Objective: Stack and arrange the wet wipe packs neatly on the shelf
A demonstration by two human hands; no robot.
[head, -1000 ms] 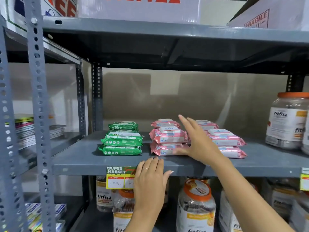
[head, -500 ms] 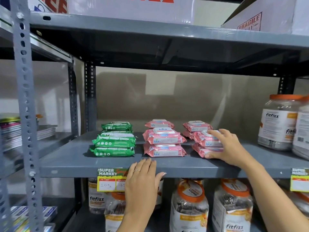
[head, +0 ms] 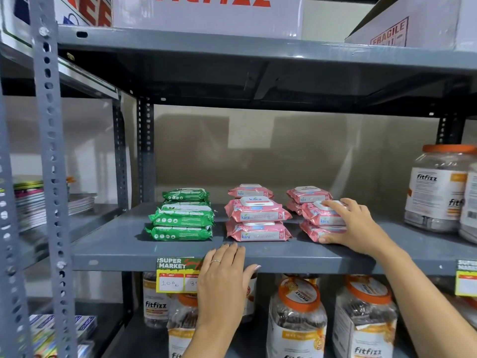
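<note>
On the grey metal shelf (head: 124,246) stand three front stacks of wet wipe packs, each two high. Green packs (head: 180,220) are on the left, pink packs (head: 256,220) in the middle and another pink stack (head: 318,220) on the right. Behind them lie more green packs (head: 185,194) and pink packs (head: 249,191), (head: 308,193). My right hand (head: 353,226) clasps the right pink stack, fingers over the top pack's lid, thumb at the bottom pack's front. My left hand (head: 224,277) lies flat on the shelf's front edge, holding nothing.
Large fitfizz jars (head: 438,189) stand at the shelf's right end, and more jars (head: 296,319) fill the shelf below. A yellow price tag (head: 175,275) hangs on the shelf edge. Cardboard boxes (head: 206,14) sit on the shelf above. Booklets (head: 51,202) are stacked on the left rack.
My right hand went from the middle pink stack to the right pink stack, which now stands squared up. My left hand stayed on the shelf edge.
</note>
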